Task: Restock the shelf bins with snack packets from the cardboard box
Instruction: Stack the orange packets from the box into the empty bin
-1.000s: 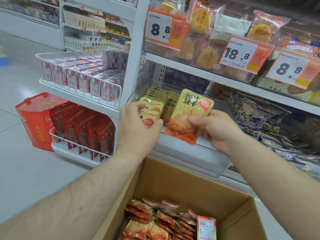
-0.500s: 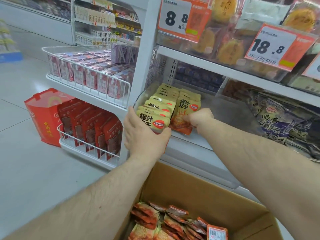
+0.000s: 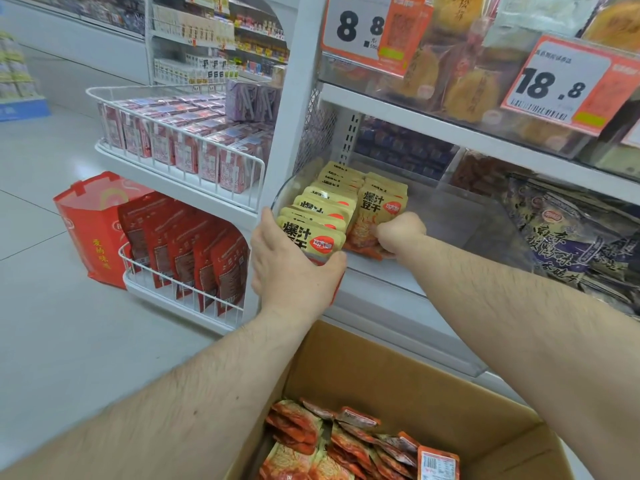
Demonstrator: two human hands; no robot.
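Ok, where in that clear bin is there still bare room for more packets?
Free: the bin floor right of the right hand, up to the dark bags. Crowded: the left end, two rows of yellow packets. The left hand holds the front row; the right grips the second row's front packet.

Left hand [image 3: 294, 268] covers lower half of front packet [image 3: 313, 237] in the bin [image 3: 450, 216]. Right hand [image 3: 398, 233] fingers hidden behind neighbouring packet [image 3: 375, 213]. Cardboard box [image 3: 398, 372] cut off below.
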